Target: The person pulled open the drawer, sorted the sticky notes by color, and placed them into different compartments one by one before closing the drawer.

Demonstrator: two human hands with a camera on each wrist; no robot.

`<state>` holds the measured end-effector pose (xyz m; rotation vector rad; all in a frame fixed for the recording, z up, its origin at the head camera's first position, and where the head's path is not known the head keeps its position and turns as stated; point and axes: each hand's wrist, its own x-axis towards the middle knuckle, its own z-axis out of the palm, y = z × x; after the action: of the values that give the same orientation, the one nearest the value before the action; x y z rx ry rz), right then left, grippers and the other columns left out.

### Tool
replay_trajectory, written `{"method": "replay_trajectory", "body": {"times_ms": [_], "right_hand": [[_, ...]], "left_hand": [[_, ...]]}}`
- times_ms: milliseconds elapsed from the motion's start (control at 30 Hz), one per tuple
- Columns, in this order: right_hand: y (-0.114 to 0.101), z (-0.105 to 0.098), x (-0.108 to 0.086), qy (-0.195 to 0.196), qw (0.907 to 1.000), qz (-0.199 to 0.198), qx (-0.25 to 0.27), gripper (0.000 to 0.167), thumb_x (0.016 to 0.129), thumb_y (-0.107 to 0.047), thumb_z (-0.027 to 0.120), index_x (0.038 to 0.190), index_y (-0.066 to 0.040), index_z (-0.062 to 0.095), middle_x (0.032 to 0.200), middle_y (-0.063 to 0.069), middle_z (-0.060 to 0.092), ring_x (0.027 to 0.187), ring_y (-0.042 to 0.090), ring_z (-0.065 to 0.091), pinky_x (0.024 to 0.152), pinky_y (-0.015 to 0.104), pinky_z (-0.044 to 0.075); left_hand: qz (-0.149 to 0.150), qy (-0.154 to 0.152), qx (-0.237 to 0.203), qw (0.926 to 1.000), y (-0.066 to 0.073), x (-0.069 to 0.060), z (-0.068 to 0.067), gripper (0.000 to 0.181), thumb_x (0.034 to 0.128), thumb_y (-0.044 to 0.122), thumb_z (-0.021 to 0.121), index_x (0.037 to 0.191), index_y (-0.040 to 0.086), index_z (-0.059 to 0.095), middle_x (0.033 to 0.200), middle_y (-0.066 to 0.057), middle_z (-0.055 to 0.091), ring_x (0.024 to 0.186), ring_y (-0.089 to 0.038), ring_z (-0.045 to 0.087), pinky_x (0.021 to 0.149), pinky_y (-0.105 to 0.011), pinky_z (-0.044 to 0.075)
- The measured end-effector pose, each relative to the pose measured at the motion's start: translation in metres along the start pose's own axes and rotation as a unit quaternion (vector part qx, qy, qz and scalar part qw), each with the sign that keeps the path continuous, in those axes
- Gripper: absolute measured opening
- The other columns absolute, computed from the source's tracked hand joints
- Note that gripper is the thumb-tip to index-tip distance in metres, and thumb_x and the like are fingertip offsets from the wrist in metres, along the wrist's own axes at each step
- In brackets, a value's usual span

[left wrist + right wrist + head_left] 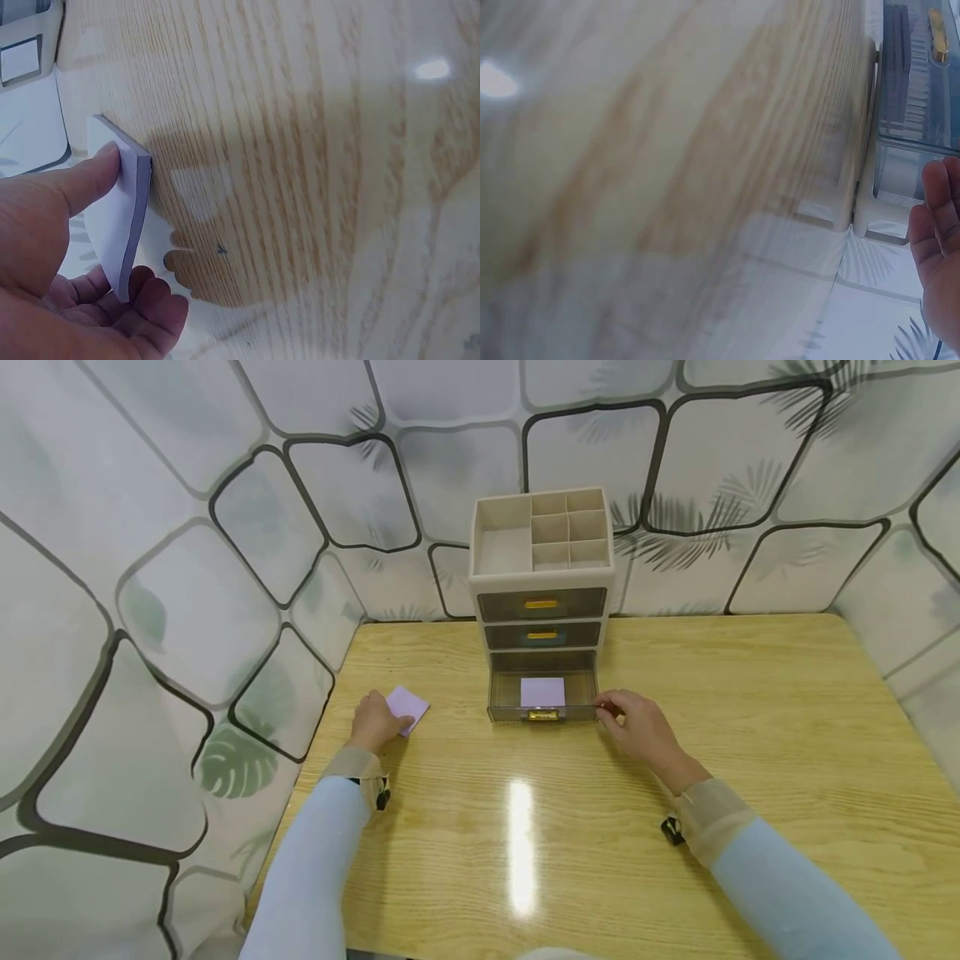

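Observation:
My left hand [377, 722] holds a pale purple pad of sticky notes [408, 706], low over the left part of the table. In the left wrist view the thumb lies on one face of the pad [116, 210], with fingers behind and below it; the pad is tilted. My right hand [637, 724] is at the right front corner of the pulled-out bottom drawer [506, 713], thumb and fingertips on its edge. A second purple pad [542, 692] lies inside that drawer. Only some fingers of the right hand [941, 232] show beside the drawer in the right wrist view.
The cream desktop organizer [542, 578] stands against the patterned wall, with open compartments on top. Its upper drawer [577, 603] and middle drawer [581, 634] are closed. The wooden table [750, 718] extends to both sides and toward me.

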<state>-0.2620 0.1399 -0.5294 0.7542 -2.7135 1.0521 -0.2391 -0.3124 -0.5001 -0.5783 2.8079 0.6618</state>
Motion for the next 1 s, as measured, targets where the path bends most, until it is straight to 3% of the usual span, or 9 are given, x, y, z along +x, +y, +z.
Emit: {"method": "replay_trajectory", "body": {"times_ms": [133, 400, 633, 800, 1000], "right_hand": [[0.001, 0.0, 0.0, 0.005, 0.9999, -0.009, -0.004, 0.014, 0.101, -0.002, 0.069, 0.113, 0.001, 0.075, 0.093, 0.012, 0.075, 0.083, 0.027, 0.069, 0.068, 0.039, 0.053], [0.001, 0.001, -0.001, -0.002, 1.0, 0.004, -0.003, 0.014, 0.102, -0.004, 0.069, 0.115, -0.001, 0.075, 0.093, 0.01, 0.075, 0.082, 0.025, 0.068, 0.068, 0.037, 0.052], [0.0, 0.0, -0.002, -0.007, 0.9999, 0.01, -0.003, 0.015, 0.103, -0.004, 0.068, 0.115, -0.001, 0.075, 0.094, 0.01, 0.075, 0.082, 0.025, 0.068, 0.069, 0.037, 0.052], [-0.001, -0.001, -0.002, -0.005, 1.0, 0.007, 0.002, 0.015, 0.103, -0.004, 0.068, 0.116, -0.001, 0.075, 0.095, 0.011, 0.075, 0.083, 0.025, 0.068, 0.07, 0.039, 0.053], [-0.002, -0.001, -0.002, 0.0, 1.0, -0.001, 0.004, 0.015, 0.103, -0.003, 0.068, 0.116, 0.0, 0.075, 0.096, 0.012, 0.075, 0.084, 0.025, 0.069, 0.072, 0.042, 0.055]], "left_hand": [[-0.001, 0.001, -0.026, 0.9997, 0.003, -0.001, 0.0, 0.072, 0.0975, 0.027, 0.079, 0.141, -0.015, 0.039, 0.134, -0.037, 0.057, 0.124, -0.047, 0.06, 0.106, -0.056, 0.052], [-0.008, 0.02, -0.056, 0.9982, 0.006, -0.001, 0.003, 0.04, 0.1001, 0.009, 0.064, 0.13, -0.008, 0.044, 0.127, -0.035, 0.062, 0.109, -0.039, 0.062, 0.091, -0.047, 0.056], [-0.008, 0.04, -0.068, 0.9968, 0.007, -0.002, 0.004, 0.037, 0.1, 0.005, 0.054, 0.133, -0.009, 0.047, 0.128, -0.036, 0.063, 0.111, -0.042, 0.064, 0.092, -0.047, 0.057], [-0.006, 0.055, -0.1, 0.9934, 0.009, -0.005, 0.002, 0.03, 0.1021, 0.005, 0.051, 0.13, -0.006, 0.05, 0.124, -0.033, 0.065, 0.102, -0.037, 0.065, 0.081, -0.043, 0.057], [0.021, 0.072, -0.124, 0.9894, 0.013, -0.009, -0.003, 0.027, 0.1054, 0.004, 0.046, 0.129, -0.007, 0.052, 0.124, -0.033, 0.066, 0.097, -0.035, 0.068, 0.07, -0.037, 0.057]]}}
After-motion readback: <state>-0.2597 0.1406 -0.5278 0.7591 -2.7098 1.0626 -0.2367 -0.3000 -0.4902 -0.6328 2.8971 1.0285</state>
